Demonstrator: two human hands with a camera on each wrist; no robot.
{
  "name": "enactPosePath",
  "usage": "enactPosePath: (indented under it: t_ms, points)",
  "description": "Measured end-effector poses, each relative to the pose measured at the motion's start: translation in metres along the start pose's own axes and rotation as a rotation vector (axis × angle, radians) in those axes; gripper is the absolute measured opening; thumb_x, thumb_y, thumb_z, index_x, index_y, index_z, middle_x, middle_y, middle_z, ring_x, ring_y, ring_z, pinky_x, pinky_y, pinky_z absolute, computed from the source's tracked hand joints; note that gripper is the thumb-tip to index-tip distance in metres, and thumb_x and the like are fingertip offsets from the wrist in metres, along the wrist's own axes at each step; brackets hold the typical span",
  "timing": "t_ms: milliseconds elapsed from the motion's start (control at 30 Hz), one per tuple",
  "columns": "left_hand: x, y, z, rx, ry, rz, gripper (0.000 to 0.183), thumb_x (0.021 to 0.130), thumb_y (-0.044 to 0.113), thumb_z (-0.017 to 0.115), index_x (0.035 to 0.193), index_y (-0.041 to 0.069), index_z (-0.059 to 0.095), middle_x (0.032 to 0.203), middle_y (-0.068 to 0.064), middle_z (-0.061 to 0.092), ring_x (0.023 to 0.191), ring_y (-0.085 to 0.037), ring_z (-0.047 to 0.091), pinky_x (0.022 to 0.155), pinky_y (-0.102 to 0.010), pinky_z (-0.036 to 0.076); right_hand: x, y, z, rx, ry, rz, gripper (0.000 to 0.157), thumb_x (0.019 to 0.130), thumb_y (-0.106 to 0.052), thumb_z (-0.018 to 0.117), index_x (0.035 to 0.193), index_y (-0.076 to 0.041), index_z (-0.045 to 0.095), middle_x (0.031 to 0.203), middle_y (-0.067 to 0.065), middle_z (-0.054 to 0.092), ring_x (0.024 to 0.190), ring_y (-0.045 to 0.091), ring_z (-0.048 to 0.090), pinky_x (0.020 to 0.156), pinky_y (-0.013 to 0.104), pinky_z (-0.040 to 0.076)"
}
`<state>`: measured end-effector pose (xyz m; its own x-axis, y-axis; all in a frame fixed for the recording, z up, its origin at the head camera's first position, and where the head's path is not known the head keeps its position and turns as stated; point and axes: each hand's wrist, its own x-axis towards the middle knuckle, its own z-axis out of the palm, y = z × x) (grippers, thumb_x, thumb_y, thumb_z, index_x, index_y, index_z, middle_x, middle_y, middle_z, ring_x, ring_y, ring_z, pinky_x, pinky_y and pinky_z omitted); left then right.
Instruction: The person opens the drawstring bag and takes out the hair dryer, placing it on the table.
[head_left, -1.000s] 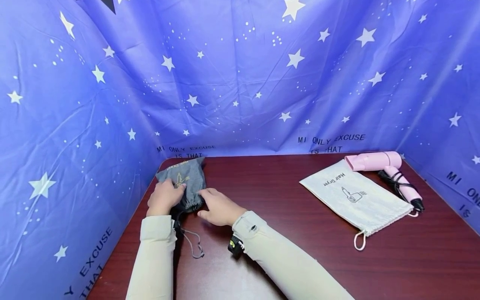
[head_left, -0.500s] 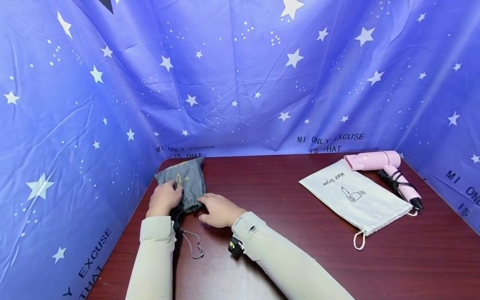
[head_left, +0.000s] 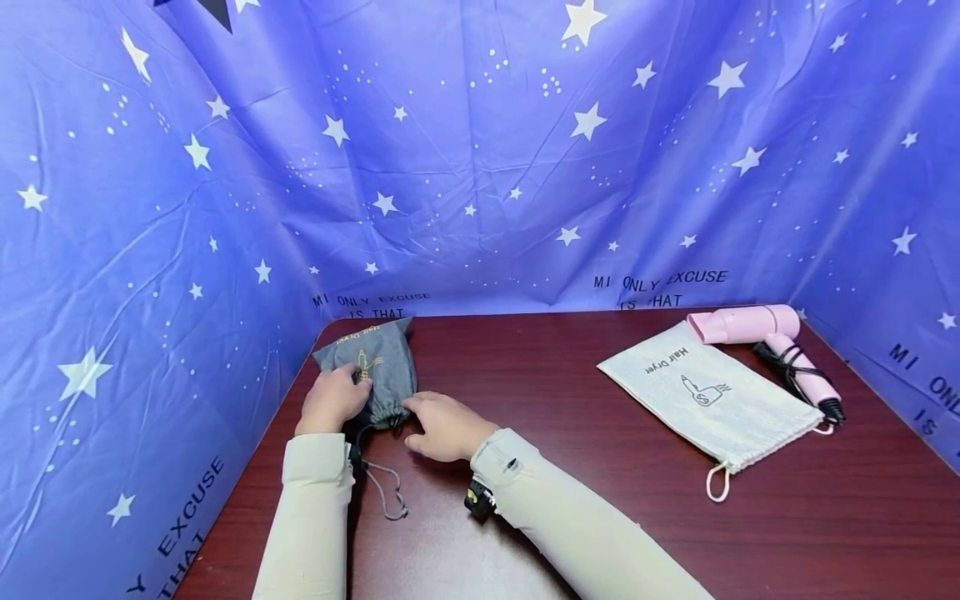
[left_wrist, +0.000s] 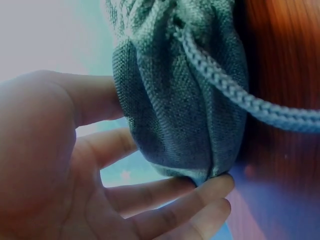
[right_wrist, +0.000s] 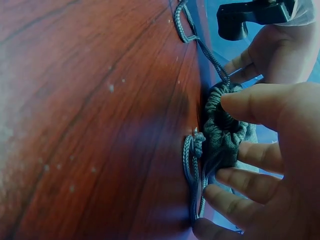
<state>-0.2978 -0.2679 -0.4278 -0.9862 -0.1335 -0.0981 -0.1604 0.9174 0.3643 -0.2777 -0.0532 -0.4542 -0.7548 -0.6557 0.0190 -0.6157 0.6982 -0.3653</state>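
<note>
grey cloth bag (head_left: 393, 379) lies near the far left corner of the dark red table (head_left: 525, 375), its drawstring (head_left: 386, 492) trailing nearer. the left hand (head_left: 333, 402) holds it between thumb and fingers. the right hand (head_left: 448, 427), fingers spread, seems to touch the gathered mouth; the wrist view is murky. well apart, a pink hair dryer (head_left: 750, 323) overlaps a white bag's (head_left: 675, 408) corner.

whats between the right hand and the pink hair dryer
In the head view, bare tabletop, then the white bag, lie between the right hand and the pink hair dryer.
</note>
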Motion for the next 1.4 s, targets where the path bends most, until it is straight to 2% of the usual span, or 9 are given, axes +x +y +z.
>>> enactPosePath:
  t_ms: [133, 500, 800, 1067, 1400]
  points:
    - [-0.002, 0.001, 0.0, 0.007, -0.018, 0.004, 0.057, 0.105, 0.033, 0.051, 0.153, 0.002, 0.047, 0.153, -0.034, 0.044, 0.143, -0.053, 0.039, 0.11, -0.066, 0.039, -0.002, 0.001, 0.001, 0.005, -0.002, 0.005, 0.065, 0.098, -0.035, 0.067, 0.153, -0.007, 0.048, 0.159, 0.008, 0.049, 0.15, 0.021, 0.042, 0.123, 0.031, 0.031]
    - [-0.005, 0.009, 0.0, 0.048, -0.035, 0.045, 0.056, 0.104, 0.033, 0.054, 0.151, 0.003, 0.049, 0.15, -0.036, 0.046, 0.139, -0.055, 0.043, 0.107, -0.066, 0.042, -0.012, 0.006, 0.001, 0.001, 0.0, -0.001, 0.065, 0.098, -0.034, 0.065, 0.153, -0.004, 0.048, 0.158, 0.011, 0.049, 0.149, 0.022, 0.042, 0.122, 0.032, 0.033]
    - [-0.005, 0.014, 0.004, 0.046, -0.04, 0.07, 0.056, 0.103, 0.035, 0.057, 0.151, 0.005, 0.051, 0.15, -0.034, 0.048, 0.14, -0.054, 0.043, 0.108, -0.066, 0.041, -0.024, 0.01, 0.0, 0.009, -0.018, -0.005, 0.068, 0.098, -0.034, 0.066, 0.154, -0.002, 0.045, 0.159, 0.013, 0.047, 0.15, 0.025, 0.042, 0.122, 0.035, 0.033]
    - [-0.005, 0.016, 0.008, 0.052, -0.032, 0.125, 0.054, 0.101, 0.034, 0.059, 0.147, 0.006, 0.056, 0.145, -0.029, 0.057, 0.136, -0.051, 0.05, 0.108, -0.064, 0.043, -0.037, 0.011, -0.003, 0.016, -0.066, -0.001, 0.076, 0.097, -0.037, 0.068, 0.157, 0.0, 0.039, 0.162, 0.015, 0.041, 0.152, 0.025, 0.038, 0.124, 0.034, 0.031]
    - [-0.009, 0.023, 0.008, 0.047, -0.051, 0.155, 0.053, 0.102, 0.034, 0.06, 0.146, 0.005, 0.057, 0.144, -0.026, 0.059, 0.135, -0.05, 0.052, 0.109, -0.062, 0.043, -0.045, 0.017, 0.001, 0.018, -0.041, -0.001, 0.078, 0.096, -0.037, 0.069, 0.157, 0.0, 0.038, 0.162, 0.016, 0.041, 0.153, 0.029, 0.037, 0.124, 0.038, 0.031]
